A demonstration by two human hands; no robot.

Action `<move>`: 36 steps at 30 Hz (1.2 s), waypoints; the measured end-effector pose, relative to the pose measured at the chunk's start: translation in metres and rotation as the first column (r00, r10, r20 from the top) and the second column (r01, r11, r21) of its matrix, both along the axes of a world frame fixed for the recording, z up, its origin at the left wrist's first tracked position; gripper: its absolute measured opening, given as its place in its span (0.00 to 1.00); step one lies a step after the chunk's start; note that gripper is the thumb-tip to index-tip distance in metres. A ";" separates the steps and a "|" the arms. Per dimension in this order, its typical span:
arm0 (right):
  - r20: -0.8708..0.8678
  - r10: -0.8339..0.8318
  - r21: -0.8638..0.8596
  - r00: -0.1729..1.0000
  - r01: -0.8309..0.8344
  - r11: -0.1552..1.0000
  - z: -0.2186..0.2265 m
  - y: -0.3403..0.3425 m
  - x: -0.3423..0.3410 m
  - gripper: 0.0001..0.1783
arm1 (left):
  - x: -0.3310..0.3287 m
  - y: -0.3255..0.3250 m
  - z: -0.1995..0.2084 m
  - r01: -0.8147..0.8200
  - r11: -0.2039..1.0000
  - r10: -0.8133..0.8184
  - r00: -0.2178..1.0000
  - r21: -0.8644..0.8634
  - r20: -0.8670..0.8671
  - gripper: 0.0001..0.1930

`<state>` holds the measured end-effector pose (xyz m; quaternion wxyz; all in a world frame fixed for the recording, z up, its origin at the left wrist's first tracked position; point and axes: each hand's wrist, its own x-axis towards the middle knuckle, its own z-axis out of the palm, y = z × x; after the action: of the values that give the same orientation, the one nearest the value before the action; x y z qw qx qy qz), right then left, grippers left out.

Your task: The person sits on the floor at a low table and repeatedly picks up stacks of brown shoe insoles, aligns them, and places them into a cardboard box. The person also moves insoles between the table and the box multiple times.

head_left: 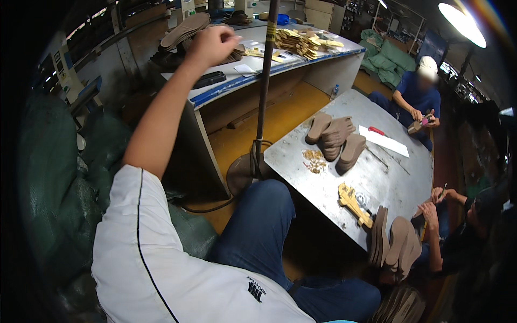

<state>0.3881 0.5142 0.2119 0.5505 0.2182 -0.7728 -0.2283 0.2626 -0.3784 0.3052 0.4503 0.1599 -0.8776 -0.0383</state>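
My left arm reaches up and away over the white bench [231,72] at the far left. My left hand [212,46] is closed there with its fingers curled; what they hold, if anything, I cannot make out. Right beside it lie a stack of brown shoe soles [186,31] and, below the wrist, a black flat object [209,79]. To the right of the hand, a heap of yellow flat pieces [301,43] covers part of the bench. My right hand is out of view.
A dark pole [265,91] stands between bench and grey table [301,126]. Brown wedge soles [351,153], a yellow shaped piece [353,203] and a white strip [385,141] lie on that table. Two people [423,91] work beyond it. Green sacks [48,172] crowd my left.
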 end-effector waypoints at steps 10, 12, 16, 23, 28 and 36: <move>0.329 0.624 -0.341 0.709 -0.528 0.778 -0.064 -0.195 -0.118 0.13 | -0.119 -0.185 -0.001 -0.716 0.674 0.565 0.658 0.182 0.498 0.60; 0.374 0.606 -0.362 0.702 -0.491 0.793 -0.068 -0.206 -0.111 0.13 | -0.143 -0.141 -0.023 -0.617 0.691 0.460 0.777 0.377 0.429 0.53; 0.387 0.682 -0.499 0.621 -0.481 0.721 -0.095 -0.221 -0.095 0.13 | -0.133 -0.143 0.002 -0.579 0.684 0.408 0.808 0.443 0.426 0.38; 0.354 0.665 -0.606 0.658 -0.381 0.699 -0.115 -0.192 -0.072 0.12 | -0.104 -0.180 0.010 -0.050 0.474 0.347 0.928 0.879 -0.135 0.23; 0.285 0.618 -0.694 0.732 -0.288 0.660 -0.104 -0.190 -0.070 0.09 | -0.034 -0.168 0.022 0.620 0.154 0.205 0.742 0.769 -0.639 0.20; 0.316 0.852 -0.933 0.418 -0.025 0.359 -0.093 -0.247 -0.091 0.24 | 0.052 0.080 -0.052 0.935 -0.126 -0.157 0.310 0.331 -0.938 0.27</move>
<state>0.2972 0.2671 0.1190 0.2198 0.2358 -0.8197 0.4735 0.3148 -0.2985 0.2532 0.4417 -0.0843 -0.4017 -0.7977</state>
